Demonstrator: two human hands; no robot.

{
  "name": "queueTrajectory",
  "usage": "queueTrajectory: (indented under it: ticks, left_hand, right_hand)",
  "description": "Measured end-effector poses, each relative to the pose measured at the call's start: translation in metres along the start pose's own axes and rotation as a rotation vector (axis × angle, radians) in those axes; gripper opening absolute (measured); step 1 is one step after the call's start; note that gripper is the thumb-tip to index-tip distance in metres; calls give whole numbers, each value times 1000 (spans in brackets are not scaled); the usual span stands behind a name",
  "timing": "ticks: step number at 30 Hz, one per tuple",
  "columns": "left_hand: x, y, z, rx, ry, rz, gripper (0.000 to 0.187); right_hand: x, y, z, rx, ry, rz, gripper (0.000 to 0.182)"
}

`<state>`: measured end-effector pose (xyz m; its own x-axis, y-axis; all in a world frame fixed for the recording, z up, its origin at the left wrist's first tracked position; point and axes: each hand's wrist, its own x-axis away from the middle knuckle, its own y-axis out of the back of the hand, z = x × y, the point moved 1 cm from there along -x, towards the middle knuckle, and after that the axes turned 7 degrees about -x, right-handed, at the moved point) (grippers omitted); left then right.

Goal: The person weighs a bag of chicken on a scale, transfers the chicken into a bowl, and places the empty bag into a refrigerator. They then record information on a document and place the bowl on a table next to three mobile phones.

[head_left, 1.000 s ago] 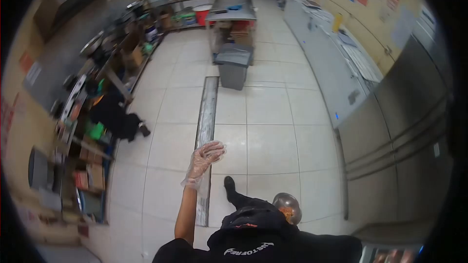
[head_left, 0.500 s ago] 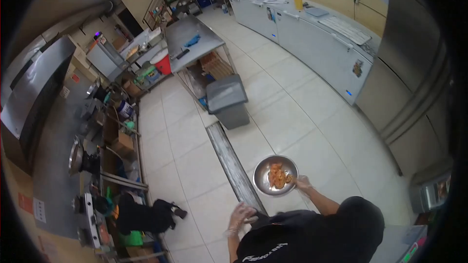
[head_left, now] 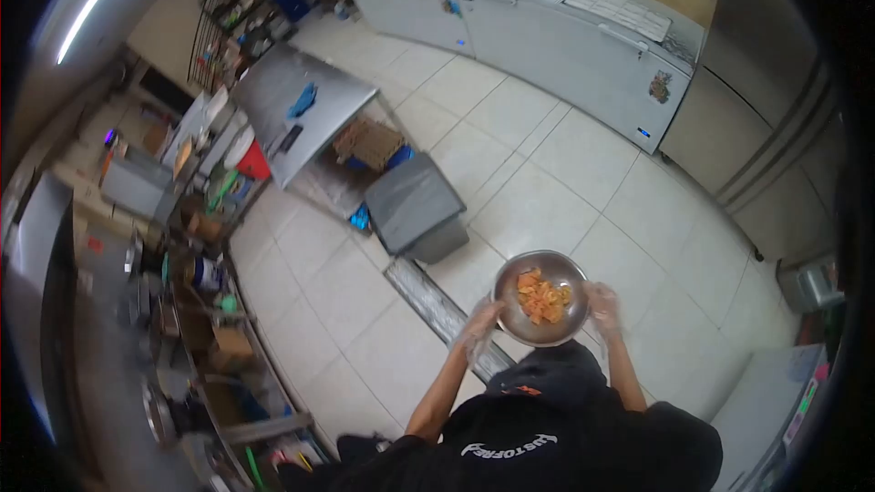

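Note:
A round steel bowl point(head_left: 567, 328) with orange, cut-up food point(head_left: 541, 297) inside is held level in front of my body, above the tiled floor. My left hand point(head_left: 480, 325), in a clear plastic glove, grips the bowl's left rim with its fingers closed. On the opposite side my right hand point(head_left: 602, 303), gloved the same way, is closed on the right rim. Parts of the fingers are hidden behind the bowl's edge.
A lidded grey bin point(head_left: 417, 205) stands ahead, beside a steel table point(head_left: 305, 96) with a blue cloth. White chest freezers point(head_left: 547, 64) line the far wall. A steel fridge point(head_left: 747, 118) is at right; cooking gear and shelves are at left. A floor drain point(head_left: 428, 301) runs nearby.
My left hand has moved from empty beside the body to the bowl's left rim. The bowl is now between both hands, slightly higher and further right. The view has turned.

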<state>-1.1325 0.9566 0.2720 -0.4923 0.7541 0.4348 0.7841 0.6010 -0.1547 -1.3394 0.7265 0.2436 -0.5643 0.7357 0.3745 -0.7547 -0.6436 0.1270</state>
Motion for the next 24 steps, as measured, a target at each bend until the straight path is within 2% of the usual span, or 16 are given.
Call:
queueTrajectory:
  ticks: [2, 4, 6, 7, 9, 10, 11, 13, 14, 16, 17, 18, 21, 22, 23, 24]
  left_hand:
    - [-68, 26, -14, -98, 25, 46, 39]
    - [-138, 44, -20, -173, 30, 98, 40]
    - [-204, 48, -19, -80, -9, -43, 44]
    - [-231, 40, -44, -71, -22, -17, 44]
    - [-257, 56, -91, -105, 21, -89, 52]
    - [-298, 88, -71, -302, 102, -47, 63]
    - [-305, 95, -96, -298, 126, -49, 63]
    - [-317, 94, -192, 128, 161, -30, 70]
    - [-332, 106, -225, -54, 51, -127, 73]
    - [-396, 149, -230, -34, 18, -193, 73]
    - [-432, 177, -223, -16, -4, -266, 72]
    - [-473, 213, -210, 32, 71, -189, 67]
    - [-555, 250, -273, -98, -28, -294, 66]
    - [-592, 269, -286, 5, 36, -248, 57]
    - [-627, 294, -296, 18, 43, -236, 57]
    - [-667, 322, -300, -42, 66, -212, 48]
  right_hand:
    - [-49, -21, 28, 1, 5, -145, 25]
    - [-97, -30, 56, 208, 283, -386, 18]
    - [-137, -49, 114, 524, 731, -510, 21]
    - [-155, -57, 154, 625, 765, -431, 25]
    - [-205, -85, 220, 786, 814, -217, 32]
    - [-232, -102, 247, 850, 830, -79, 36]
    - [-257, -123, 275, 849, 810, -63, 36]
    - [-309, -171, 323, 1028, 832, 357, 42]
    - [-338, -195, 323, 1035, 830, 357, 42]
    - [-404, -248, 315, 1109, 1089, 466, 51]
    - [-421, -266, 353, 1203, 982, 614, 59]
    - [-455, -283, 363, 1124, 1040, 607, 62]
    - [-546, -330, 390, 1020, 1089, 637, 64]
    - [-582, -344, 406, 1000, 1091, 678, 64]
    - [-617, -363, 416, 1015, 1076, 681, 64]
    - [-655, -381, 424, 989, 1103, 657, 61]
